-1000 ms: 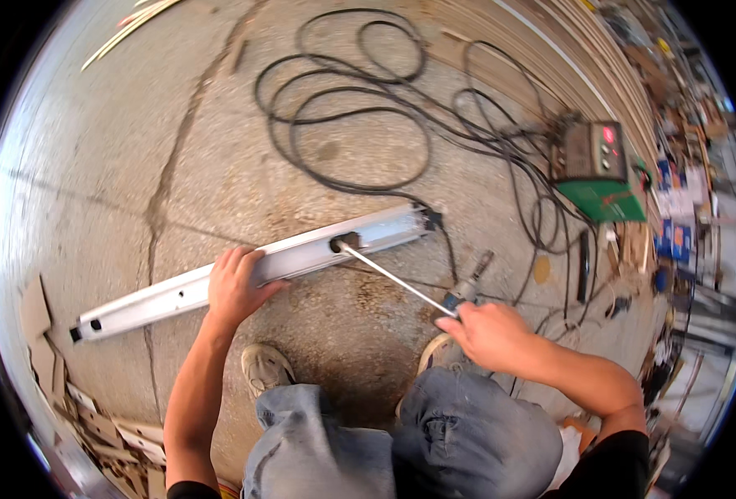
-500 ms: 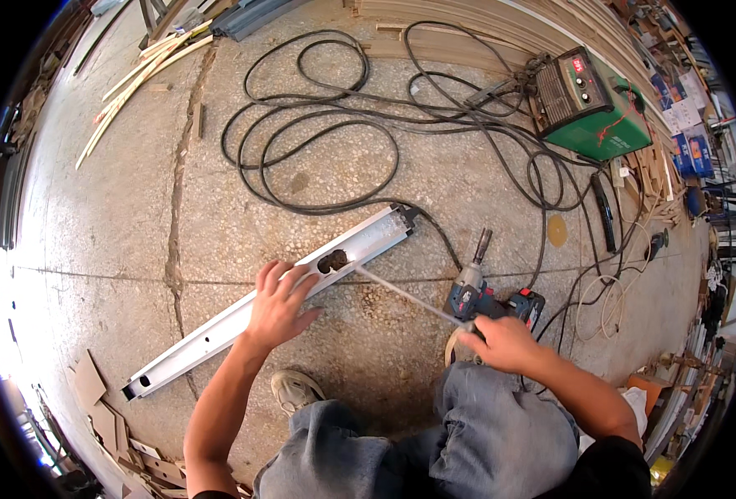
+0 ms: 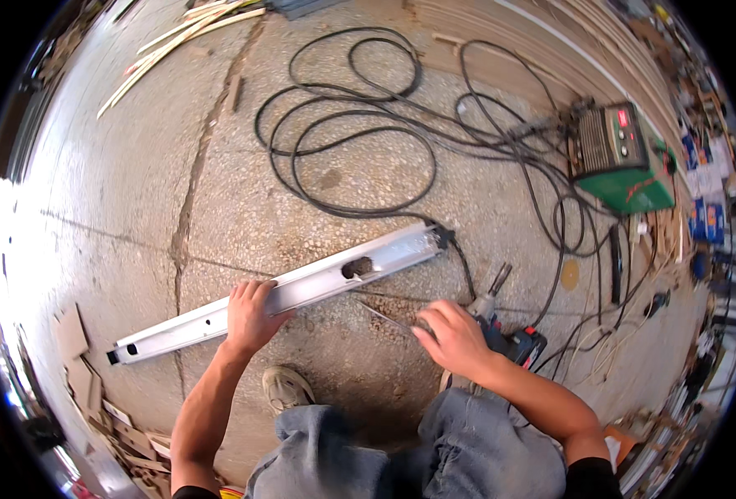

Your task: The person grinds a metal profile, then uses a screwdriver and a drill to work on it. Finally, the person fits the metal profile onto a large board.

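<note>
Here, rail (image 3: 314, 285) beneath left grip (image 3: 252, 318).

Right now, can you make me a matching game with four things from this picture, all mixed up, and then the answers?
Things:
1. Long metal bar
2. Thin rod
3. Black cable
4. Boxy machine

Clues:
A. Lies in big loops on the floor
B. Has green on its side
C. Sticks out from the right hand
D. Has holes in it, with the left hand on it

Right pairs: 1-D, 2-C, 3-A, 4-B
</note>
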The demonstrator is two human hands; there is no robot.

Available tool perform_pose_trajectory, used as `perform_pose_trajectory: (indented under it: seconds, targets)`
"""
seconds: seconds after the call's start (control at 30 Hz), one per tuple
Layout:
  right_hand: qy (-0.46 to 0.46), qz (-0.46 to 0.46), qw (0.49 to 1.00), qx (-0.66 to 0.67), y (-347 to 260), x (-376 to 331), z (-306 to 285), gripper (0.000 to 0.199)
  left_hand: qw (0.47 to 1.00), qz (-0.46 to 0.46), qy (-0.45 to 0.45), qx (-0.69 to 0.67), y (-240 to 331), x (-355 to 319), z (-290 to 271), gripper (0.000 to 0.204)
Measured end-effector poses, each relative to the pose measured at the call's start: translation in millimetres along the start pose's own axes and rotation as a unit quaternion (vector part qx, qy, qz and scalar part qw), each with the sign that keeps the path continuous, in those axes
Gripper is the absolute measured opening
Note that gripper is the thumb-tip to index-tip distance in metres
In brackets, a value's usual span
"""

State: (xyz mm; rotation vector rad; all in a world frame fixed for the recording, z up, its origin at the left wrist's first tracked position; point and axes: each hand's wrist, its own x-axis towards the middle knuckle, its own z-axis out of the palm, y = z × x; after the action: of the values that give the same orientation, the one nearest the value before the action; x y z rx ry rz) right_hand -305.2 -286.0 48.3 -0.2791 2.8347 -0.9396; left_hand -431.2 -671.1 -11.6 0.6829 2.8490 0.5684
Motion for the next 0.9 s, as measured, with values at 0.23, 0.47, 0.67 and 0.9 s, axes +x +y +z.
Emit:
perform_pose_trajectory:
  seconds: [0.23,0.47,0.67,0.9]
  targets:
    - [-0.006,-0.002,0.99,-0.14,1,89,-8,0.027,0.998,0.026,0.046,-0.039,30,8,25,0.063]
    - [-0.056,0.039,0.991,-0.115,-11,100,14,0.02,0.996,0.046,0.052,-0.047,19,3,31,0.06]
    - [-0.041,0.09,0.995,-0.027,-4,94,33,0.018,0.998,0.03,0.028,-0.037,20,2,33,0.06]
    - [-0.02,0.07,0.997,0.016,-26,89,42,0.02,0.999,0.029,0.019,-0.024,25,8,31,0.061]
